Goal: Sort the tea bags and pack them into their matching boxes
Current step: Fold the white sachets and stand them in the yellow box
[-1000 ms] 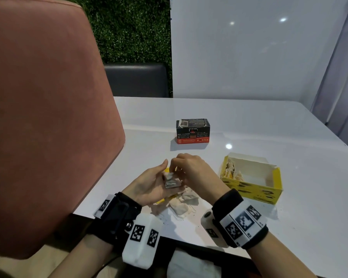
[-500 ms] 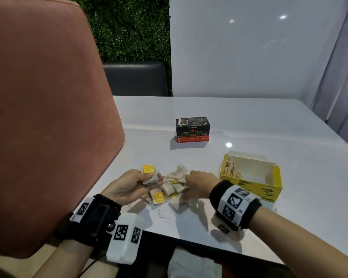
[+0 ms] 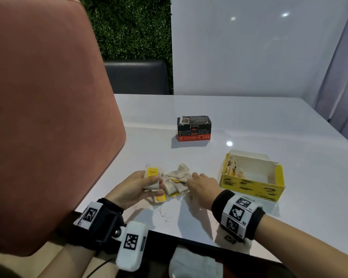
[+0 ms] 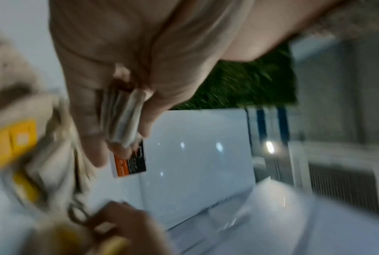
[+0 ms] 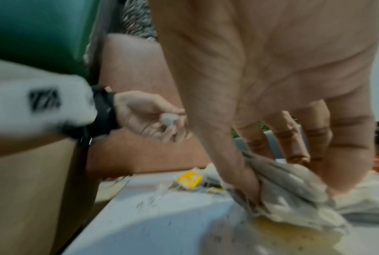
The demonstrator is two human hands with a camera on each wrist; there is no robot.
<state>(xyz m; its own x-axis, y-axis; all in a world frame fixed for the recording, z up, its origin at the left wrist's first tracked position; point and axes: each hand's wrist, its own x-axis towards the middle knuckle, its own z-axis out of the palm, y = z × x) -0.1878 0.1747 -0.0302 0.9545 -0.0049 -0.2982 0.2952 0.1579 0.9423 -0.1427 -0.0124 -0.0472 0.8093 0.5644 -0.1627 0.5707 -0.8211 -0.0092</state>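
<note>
A loose pile of beige tea bags (image 3: 177, 182) with yellow tags lies on the white table (image 3: 249, 121) near its front edge. My left hand (image 3: 141, 186) holds a small stack of tea bags (image 4: 124, 119), a yellow tag (image 3: 152, 172) showing on top. My right hand (image 3: 201, 184) reaches into the pile and pinches a tea bag (image 5: 286, 186) between thumb and fingers. An open yellow box (image 3: 251, 177) with several tea bags standing at its left end sits to the right. A shut black and orange box (image 3: 193, 128) stands farther back.
A large pink chair back (image 3: 44, 117) fills the left of the head view and overhangs the table's left edge. A dark seat (image 3: 137, 76) and a green hedge wall (image 3: 129, 27) stand beyond the table. Tea crumbs (image 3: 165, 212) are scattered near the front edge.
My hands came apart and dropped lower. The left kept its stack and moved left; the right went down into the pile and took hold of a tea bag.
</note>
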